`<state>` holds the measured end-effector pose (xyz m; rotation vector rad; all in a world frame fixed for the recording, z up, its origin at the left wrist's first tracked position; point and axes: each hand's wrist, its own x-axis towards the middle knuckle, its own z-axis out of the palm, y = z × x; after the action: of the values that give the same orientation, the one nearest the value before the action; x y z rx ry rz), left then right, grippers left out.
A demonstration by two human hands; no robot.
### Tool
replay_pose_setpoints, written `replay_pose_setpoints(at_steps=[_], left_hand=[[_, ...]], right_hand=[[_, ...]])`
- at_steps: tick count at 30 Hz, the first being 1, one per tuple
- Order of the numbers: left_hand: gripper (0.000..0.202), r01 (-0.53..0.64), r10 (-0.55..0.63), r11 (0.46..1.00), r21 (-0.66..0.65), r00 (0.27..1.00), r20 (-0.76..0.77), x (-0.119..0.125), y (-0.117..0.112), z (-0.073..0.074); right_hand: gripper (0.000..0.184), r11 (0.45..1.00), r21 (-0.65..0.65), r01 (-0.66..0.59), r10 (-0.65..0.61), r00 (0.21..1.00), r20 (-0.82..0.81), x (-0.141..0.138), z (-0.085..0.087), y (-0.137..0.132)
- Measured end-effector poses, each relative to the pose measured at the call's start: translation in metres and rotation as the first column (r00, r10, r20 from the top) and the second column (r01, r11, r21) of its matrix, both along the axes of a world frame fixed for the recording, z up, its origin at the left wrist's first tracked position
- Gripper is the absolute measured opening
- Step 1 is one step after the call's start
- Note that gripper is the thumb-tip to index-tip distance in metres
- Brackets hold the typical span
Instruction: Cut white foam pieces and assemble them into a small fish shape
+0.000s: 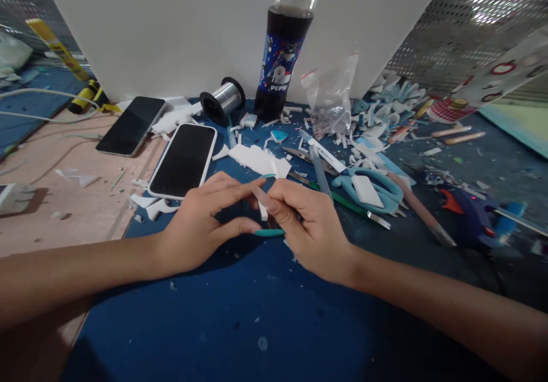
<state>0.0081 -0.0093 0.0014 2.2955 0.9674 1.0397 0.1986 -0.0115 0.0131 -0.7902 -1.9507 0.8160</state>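
My left hand [209,216] and my right hand [312,222] meet just above the blue mat. Between their fingertips is a small white foam piece [263,212], mostly covered by the fingers. My right hand is closed, its thumb pressed against the side of the index finger at the piece. The left fingers curve around the piece from the other side, with the index fingertip touching near the right thumb. Long teal nails show on the left hand. Just beyond the fingers lies a flat white foam scrap [257,158].
Two phones [184,162] and a wire spool [222,101] lie left. A Pepsi bottle [280,56] and clear plastic bag [331,99] stand behind. Right are blue-handled scissors [385,193], a pen [325,152], foam scraps [377,113] and a glue gun [475,213]. Blue mat [240,313] lies in front.
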Motion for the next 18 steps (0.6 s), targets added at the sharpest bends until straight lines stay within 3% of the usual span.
replay_pose_setpoints(at_steps=[4,7,11,18], left_hand=[[0.047,0.059,-0.041,0.986,-0.156,0.992,0.117,0.002,0.001,0.000],[0.047,0.072,-0.036,0.979,-0.189,0.982,0.187,0.003,0.002,-0.001],[0.042,0.036,0.012,0.980,-0.197,0.971,0.237,0.004,0.001,-0.001],[0.040,-0.089,0.110,0.990,-0.112,0.972,0.206,0.002,-0.001,0.001]], right_hand=[[0.028,0.997,0.071,-0.024,0.022,0.999,0.031,0.000,-0.003,0.000],[0.028,0.991,0.118,-0.060,0.058,0.998,0.021,-0.001,-0.007,-0.001],[0.027,0.996,0.063,-0.059,0.059,0.998,0.009,-0.002,-0.005,-0.003],[0.034,0.974,-0.089,0.207,-0.208,0.978,-0.005,0.000,0.005,-0.002]])
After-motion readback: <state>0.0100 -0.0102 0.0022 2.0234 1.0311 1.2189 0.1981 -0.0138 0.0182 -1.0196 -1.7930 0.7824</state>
